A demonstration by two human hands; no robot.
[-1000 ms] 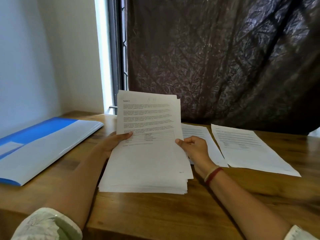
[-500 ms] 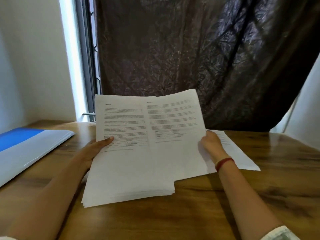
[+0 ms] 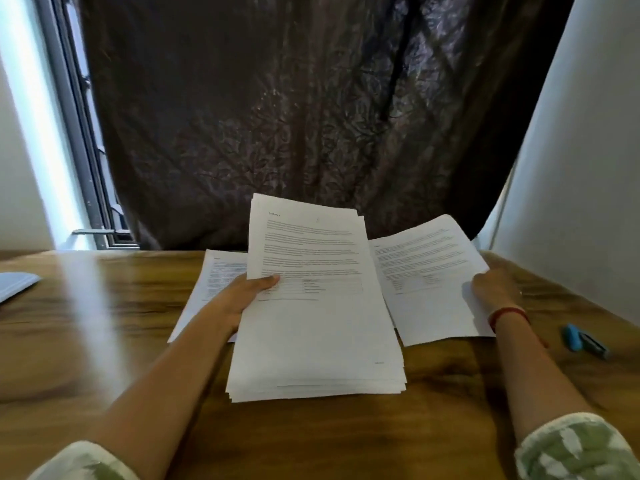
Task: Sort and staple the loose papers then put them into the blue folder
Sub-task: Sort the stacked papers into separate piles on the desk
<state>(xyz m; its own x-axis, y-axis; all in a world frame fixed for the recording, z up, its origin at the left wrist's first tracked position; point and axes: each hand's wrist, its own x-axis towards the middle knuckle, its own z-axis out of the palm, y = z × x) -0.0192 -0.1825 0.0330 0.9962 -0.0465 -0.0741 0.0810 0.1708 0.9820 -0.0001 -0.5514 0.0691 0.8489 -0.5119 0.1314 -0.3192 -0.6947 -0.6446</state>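
Note:
My left hand (image 3: 242, 296) grips a thick stack of printed papers (image 3: 311, 323) by its left edge, thumb on top, the stack tilted up off the wooden table (image 3: 104, 341). My right hand (image 3: 495, 289) holds a single printed sheet (image 3: 426, 278) at its right edge, out to the right of the stack and low over the table. Another sheet (image 3: 218, 275) lies flat behind my left hand. A blue stapler (image 3: 583, 339) lies on the table at the right, past my right wrist. Only a pale corner of the folder (image 3: 15, 284) shows at the far left edge.
A dark curtain (image 3: 277, 116) hangs behind the table. A window frame (image 3: 83, 140) stands at the back left and a white wall (image 3: 581, 168) closes in on the right.
My right hand has carried the top sheet off the stack and further to the right. The view has swung right, bringing the stapler in and pushing the folder almost out of frame.

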